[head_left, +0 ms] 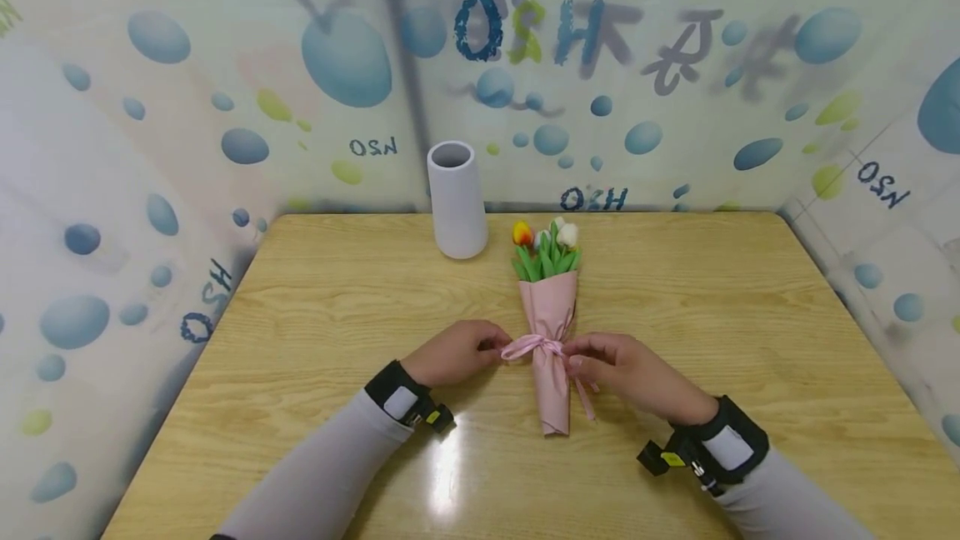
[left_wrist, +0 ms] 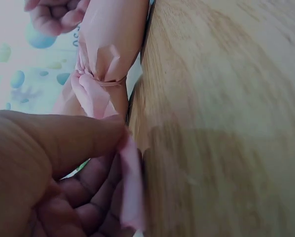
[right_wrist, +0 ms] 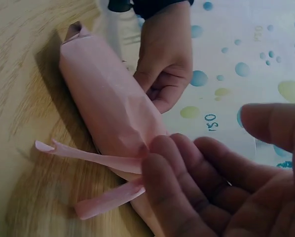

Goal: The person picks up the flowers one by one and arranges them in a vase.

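A bouquet of tulips (head_left: 551, 257), orange and white with green leaves, lies on the table in pink wrapping paper (head_left: 553, 307). A pink ribbon (head_left: 542, 344) is tied in a bow round its middle. On its left side my left hand (head_left: 461, 352) pinches a ribbon end between thumb and fingers, as the left wrist view shows with the ribbon (left_wrist: 131, 182) hanging past the thumb. From the right, the fingers of my right hand (head_left: 626, 369) touch the bouquet beside the knot. Its thumb stands apart from them in the right wrist view, where two ribbon tails (right_wrist: 95, 159) stick out.
Behind the bouquet, a little to the left, a white vase (head_left: 459, 207) stands upright near the table's back edge. The wooden table (head_left: 697, 290) meets a curtain (head_left: 555, 115) patterned with blue and green spots at the back and sides.
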The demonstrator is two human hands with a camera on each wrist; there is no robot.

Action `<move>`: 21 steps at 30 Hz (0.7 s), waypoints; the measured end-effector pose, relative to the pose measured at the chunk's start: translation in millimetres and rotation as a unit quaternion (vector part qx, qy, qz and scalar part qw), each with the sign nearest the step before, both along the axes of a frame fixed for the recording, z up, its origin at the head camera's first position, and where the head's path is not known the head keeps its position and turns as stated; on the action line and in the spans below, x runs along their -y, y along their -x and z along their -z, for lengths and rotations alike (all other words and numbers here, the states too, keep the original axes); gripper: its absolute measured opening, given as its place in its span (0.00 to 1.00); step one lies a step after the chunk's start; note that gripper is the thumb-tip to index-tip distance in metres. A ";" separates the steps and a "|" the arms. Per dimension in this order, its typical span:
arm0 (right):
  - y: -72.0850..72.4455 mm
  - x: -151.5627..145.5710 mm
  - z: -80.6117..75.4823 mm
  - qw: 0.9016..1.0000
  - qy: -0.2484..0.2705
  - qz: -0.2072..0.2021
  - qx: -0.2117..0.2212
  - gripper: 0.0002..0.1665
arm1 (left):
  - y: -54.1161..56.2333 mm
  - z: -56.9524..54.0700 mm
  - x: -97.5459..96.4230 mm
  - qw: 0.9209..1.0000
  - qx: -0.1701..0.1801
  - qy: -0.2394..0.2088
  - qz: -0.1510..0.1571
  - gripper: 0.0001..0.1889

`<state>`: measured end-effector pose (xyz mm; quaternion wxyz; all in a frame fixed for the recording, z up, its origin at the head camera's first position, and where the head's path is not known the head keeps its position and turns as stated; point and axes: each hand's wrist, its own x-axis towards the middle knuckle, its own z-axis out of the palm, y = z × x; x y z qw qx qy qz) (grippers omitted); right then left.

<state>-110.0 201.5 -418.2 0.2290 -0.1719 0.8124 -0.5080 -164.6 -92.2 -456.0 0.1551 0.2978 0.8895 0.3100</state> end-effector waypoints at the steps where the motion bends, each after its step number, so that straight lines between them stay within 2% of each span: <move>1: -1.5 1.1 -0.5 1.000 -0.014 -0.008 -0.011 0.23 | -0.1 0.1 0.0 1.000 -0.002 -0.001 -0.006 0.10; 6: -8.4 6.2 -1.3 0.994 -0.071 -0.019 -0.085 0.19 | -0.3 0.6 -0.4 0.999 -0.006 -0.015 -0.045 0.09; 10: -10.9 8.5 -1.3 0.986 -0.104 0.008 -0.126 0.15 | -1.1 -1.3 -2.1 0.996 -0.005 -0.047 -0.078 0.08; 16: -10.2 11.0 -1.6 0.980 -0.134 0.036 -0.140 0.12 | -4.1 -7.3 -5.7 0.987 -0.009 -0.105 -0.117 0.08; 21: -8.6 12.6 1.1 0.981 -0.141 0.035 -0.126 0.10 | -9.4 -15.2 -7.4 0.982 0.003 -0.143 -0.126 0.07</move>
